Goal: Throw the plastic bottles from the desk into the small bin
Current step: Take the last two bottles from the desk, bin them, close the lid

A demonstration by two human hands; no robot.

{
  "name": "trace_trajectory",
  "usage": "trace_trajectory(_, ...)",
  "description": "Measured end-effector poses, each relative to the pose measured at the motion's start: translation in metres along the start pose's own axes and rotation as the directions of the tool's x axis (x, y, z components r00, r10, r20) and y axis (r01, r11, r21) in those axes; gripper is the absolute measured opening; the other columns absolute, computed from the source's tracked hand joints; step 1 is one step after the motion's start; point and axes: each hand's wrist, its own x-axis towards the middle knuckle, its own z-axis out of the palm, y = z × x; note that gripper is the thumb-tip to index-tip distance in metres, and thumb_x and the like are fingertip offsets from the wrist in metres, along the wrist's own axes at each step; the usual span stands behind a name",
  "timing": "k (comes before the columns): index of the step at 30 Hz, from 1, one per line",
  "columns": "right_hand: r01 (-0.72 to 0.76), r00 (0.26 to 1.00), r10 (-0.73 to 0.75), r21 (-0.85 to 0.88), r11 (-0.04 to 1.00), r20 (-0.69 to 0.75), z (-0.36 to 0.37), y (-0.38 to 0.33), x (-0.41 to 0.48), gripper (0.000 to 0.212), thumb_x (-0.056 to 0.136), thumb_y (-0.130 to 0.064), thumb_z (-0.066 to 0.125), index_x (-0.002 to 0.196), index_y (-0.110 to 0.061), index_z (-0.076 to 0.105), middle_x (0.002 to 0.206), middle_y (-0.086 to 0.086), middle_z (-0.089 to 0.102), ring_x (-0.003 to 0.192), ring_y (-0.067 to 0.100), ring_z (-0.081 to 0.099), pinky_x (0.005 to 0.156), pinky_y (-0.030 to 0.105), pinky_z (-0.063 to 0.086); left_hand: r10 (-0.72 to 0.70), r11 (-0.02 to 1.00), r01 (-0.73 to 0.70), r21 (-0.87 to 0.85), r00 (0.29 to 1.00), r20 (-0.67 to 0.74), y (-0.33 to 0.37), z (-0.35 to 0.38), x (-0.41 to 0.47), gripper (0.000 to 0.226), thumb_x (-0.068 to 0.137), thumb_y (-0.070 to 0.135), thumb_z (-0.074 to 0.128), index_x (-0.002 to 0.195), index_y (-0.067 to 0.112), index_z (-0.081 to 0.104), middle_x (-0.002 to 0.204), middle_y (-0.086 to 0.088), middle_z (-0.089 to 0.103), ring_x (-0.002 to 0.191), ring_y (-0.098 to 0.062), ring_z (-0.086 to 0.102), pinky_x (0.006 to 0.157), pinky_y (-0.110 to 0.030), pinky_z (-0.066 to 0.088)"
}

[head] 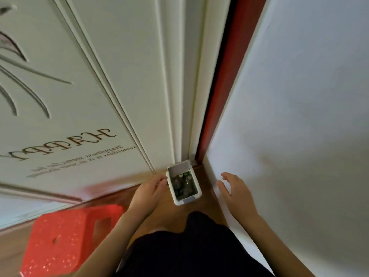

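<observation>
Head view: small white bin [196,193] on wooden floor [169,214], in corner between cream door [79,96] and white wall [299,116]. Lid [179,167] flipped up at far end. Plastic bottles [182,184] lie jumbled inside bin, green caps showing; exact count unclear. Left hand [148,190] just beside bin's left wall, fingers loosely curled, holding nothing; fingertips near rim, contact unclear. Right hand [235,190] apart from bin on right, near wall, fingers spread, empty. Red plastic stool [63,240] at lower left. Dark clothing [189,250] at bottom centre.

Bottles [182,183] inside the small bin [196,193] blur together, uncountable.
</observation>
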Motion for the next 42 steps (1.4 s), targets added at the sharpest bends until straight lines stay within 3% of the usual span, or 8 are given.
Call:
trace_trajectory(6,-0.222,0.937,0.246,0.123,0.967,-0.248,0.016,-0.029,-0.067,0.035,0.099,-0.037,0.047,0.128,-0.020,0.054,0.127,-0.002,0.059,0.116,0.015,0.055,0.097,0.024,0.040,0.256,0.958,-0.276,0.082,0.947,0.193,-0.004,-0.028,0.024,0.026,0.101,0.032,0.040,0.110,0.022,0.062,0.105,0.006,0.063,0.094,-0.010,0.057,0.073,-0.009,0.035)
trace_trajectory(11,-0.469,0.792,0.543,0.292,0.833,-0.277,0.081,-0.060,-0.163,0.029,0.097,-0.036,0.051,0.121,-0.021,0.057,0.117,-0.006,0.061,0.102,0.009,0.056,0.086,0.022,0.045,0.355,0.915,-0.402,0.044,0.850,0.388,-0.047,-0.037,0.005,0.028,0.095,0.045,0.038,0.106,0.033,0.060,0.104,0.011,0.062,0.091,-0.002,0.055,0.077,-0.012,0.038)
trace_trajectory(14,-0.556,0.691,0.665,0.380,0.739,-0.282,0.114,-0.081,-0.222,0.026,0.097,-0.029,0.052,0.117,-0.013,0.060,0.114,-0.003,0.061,0.105,0.016,0.060,0.092,0.034,0.052,0.335,0.911,-0.409,0.049,0.803,0.492,-0.071,-0.033,-0.018,0.017,0.100,0.035,0.044,0.102,0.037,0.060,0.102,0.013,0.062,0.090,0.001,0.054,0.081,-0.021,0.042)
trace_trajectory(19,-0.668,0.517,0.785,0.412,0.620,-0.342,0.144,-0.101,-0.310,0.030,0.097,-0.022,0.053,0.122,-0.007,0.060,0.123,0.003,0.061,0.114,0.019,0.056,0.094,0.029,0.046,0.405,0.795,-0.604,0.057,0.599,0.691,-0.063,-0.019,-0.056,0.013,0.099,0.021,0.047,0.097,0.033,0.053,0.086,0.027,0.046,0.081,0.003,0.048,0.078,-0.018,0.040)
trace_trajectory(26,-0.640,0.115,0.899,0.661,0.393,-0.423,0.175,-0.105,-0.421,0.029,0.098,-0.028,0.050,0.119,-0.012,0.060,0.102,-0.005,0.062,0.096,0.016,0.063,0.082,0.033,0.051,0.476,0.610,-0.789,-0.068,0.297,0.828,-0.008,0.050,-0.110,0.026,0.099,0.030,0.045,0.119,0.022,0.059,0.108,0.014,0.057,0.100,-0.003,0.054,0.087,-0.021,0.043)
trace_trajectory(33,-0.525,-0.194,0.954,0.846,0.097,-0.230,0.232,-0.113,-0.553,0.032,0.097,-0.039,0.047,0.118,-0.019,0.060,0.108,-0.003,0.064,0.097,0.011,0.062,0.083,0.030,0.053,0.376,0.475,-0.864,-0.166,0.029,0.926,0.009,0.134,-0.241,0.022,0.100,0.031,0.044,0.113,0.023,0.059,0.103,0.012,0.057,0.097,-0.004,0.053,0.084,-0.019,0.038)
trace_trajectory(37,-0.424,-0.275,0.956,0.905,-0.021,-0.107,0.258,-0.108,-0.627,0.034,0.097,-0.041,0.047,0.120,-0.019,0.060,0.109,-0.005,0.064,0.100,0.009,0.061,0.082,0.026,0.051,0.313,0.442,-0.866,-0.233,-0.094,0.945,0.008,0.177,-0.333,0.024,0.099,0.029,0.046,0.115,0.020,0.062,0.104,0.011,0.059,0.099,-0.006,0.056,0.087,-0.024,0.043)
trace_trajectory(42,-0.340,-0.328,0.941,0.940,-0.033,-0.086,0.244,-0.078,-0.698,0.029,0.098,-0.036,0.047,0.118,-0.020,0.060,0.106,-0.006,0.064,0.099,0.010,0.061,0.082,0.025,0.050,0.243,0.452,-0.862,-0.228,-0.126,0.962,0.021,0.219,-0.418,0.017,0.099,0.028,0.047,0.109,0.027,0.060,0.105,0.011,0.061,0.102,-0.009,0.059,0.085,-0.022,0.041)
